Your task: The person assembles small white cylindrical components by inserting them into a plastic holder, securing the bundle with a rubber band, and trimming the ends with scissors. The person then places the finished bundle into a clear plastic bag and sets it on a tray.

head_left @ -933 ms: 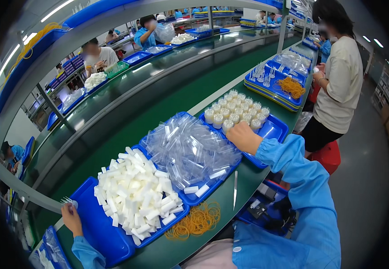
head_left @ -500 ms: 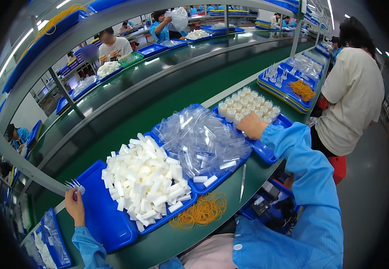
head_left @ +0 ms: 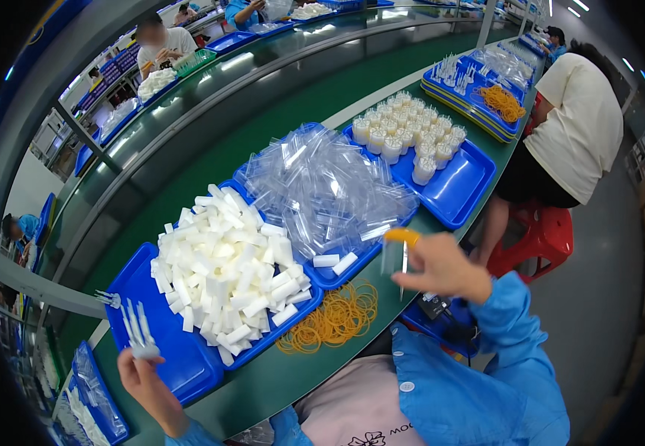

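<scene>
The right hand (head_left: 441,266) hangs over the near edge of the green worktop (head_left: 263,379), its grip pinched shut on a small clear plastic sleeve (head_left: 391,256), with a thin metal needle-like tool (head_left: 403,271) hanging from the same fingers; an orange cap covers the fingertip on top. The sleeve stands roughly upright, its long axis running top to bottom, its open end not clear enough to tell. The left hand (head_left: 144,375) is well apart, at the near left corner of the long blue plastic tray (head_left: 181,357), its grip closed on a small bunch of white plastic stick-like pieces (head_left: 137,331) that point up and away from the person. So the sticks lie down and to the left of the sleeve, with the heap of short white foam blocks (head_left: 222,271) and the scatter of orange rubber bands (head_left: 334,320) between the two hands; the pile of clear sleeves (head_left: 322,186) sits just beyond the right hand, which is the nearer one to it. Against the earlier pictures, the right hand has come back from the far blue tray of white cylindrical cups (head_left: 404,137), where it was reaching, to the worktop edge, now with the sleeve in it; the left hand has stayed at the tray corner with its sticks.
</scene>
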`<state>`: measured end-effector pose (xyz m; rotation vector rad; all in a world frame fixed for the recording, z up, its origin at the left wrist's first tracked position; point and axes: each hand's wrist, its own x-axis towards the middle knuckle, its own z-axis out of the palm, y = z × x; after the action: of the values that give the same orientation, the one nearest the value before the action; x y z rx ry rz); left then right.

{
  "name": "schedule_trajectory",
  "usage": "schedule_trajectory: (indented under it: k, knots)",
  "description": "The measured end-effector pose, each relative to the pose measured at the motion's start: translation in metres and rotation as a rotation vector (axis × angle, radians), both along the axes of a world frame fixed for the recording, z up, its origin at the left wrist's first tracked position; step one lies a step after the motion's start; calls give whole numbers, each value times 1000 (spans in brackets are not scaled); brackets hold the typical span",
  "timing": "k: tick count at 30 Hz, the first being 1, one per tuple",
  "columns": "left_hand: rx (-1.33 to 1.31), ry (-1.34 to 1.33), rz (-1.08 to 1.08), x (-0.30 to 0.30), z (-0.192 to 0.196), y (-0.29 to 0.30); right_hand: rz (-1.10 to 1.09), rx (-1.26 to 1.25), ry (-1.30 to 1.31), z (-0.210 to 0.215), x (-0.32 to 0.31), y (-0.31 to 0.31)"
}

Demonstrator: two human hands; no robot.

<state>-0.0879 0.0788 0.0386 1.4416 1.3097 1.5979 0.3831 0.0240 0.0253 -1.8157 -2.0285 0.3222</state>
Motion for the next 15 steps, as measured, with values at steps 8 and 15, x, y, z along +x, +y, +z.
schedule_trajectory:
  k: [8,15]
  knots:
    - [-39,-283,-91,15,-47,-43,-151,195,141,-69,-56,-12]
    - [-79,-473,-115,47,-42,-61,-188,492,320,-80,-55,1]
